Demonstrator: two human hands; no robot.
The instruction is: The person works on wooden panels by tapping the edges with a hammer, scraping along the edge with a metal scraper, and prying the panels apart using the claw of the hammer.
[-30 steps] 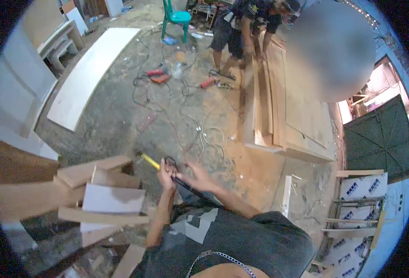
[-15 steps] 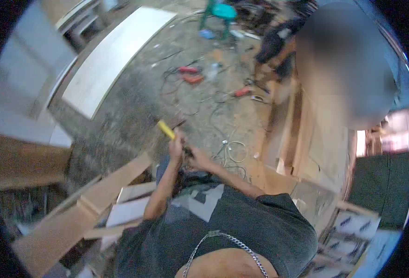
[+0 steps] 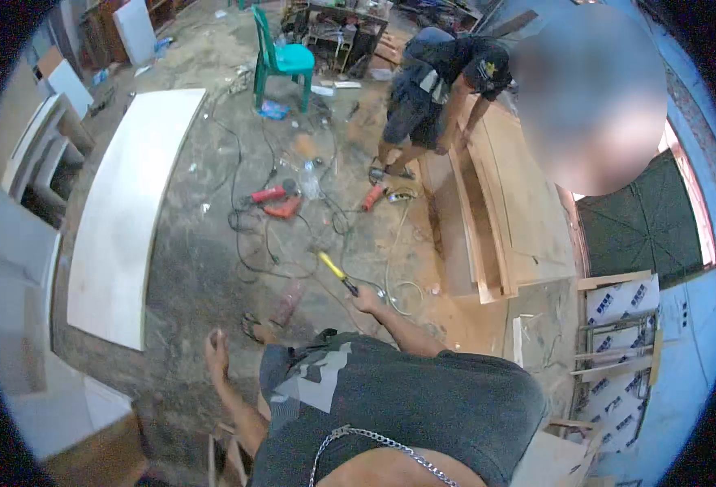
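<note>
My right hand [image 3: 366, 300] is wrapped round the black grip of a hammer [image 3: 340, 272] with a yellow shaft. The shaft points forward and left over the floor, and its far end is too small to make out clearly. Lower on the left, my left hand [image 3: 217, 354] hangs apart from it with curled fingers. Whatever those fingers may hold is hidden or too small to name. Between the two hands, a reddish-brown piece [image 3: 288, 303] lies on the floor beside my sandalled foot [image 3: 257, 328].
A long white board [image 3: 126, 219] lies to the left. Red power tools [image 3: 281, 203] and cords lie ahead, near a green chair [image 3: 289, 61]. At right, a co-worker [image 3: 439, 89] bends over a long wooden panel assembly [image 3: 488, 211]. Wrapped panels [image 3: 617, 365] stand by the wall.
My hands were close together by the hammer and are now apart; the left moved down and left, the right moved right with the hammer. The view has shifted, showing more of the co-worker.
</note>
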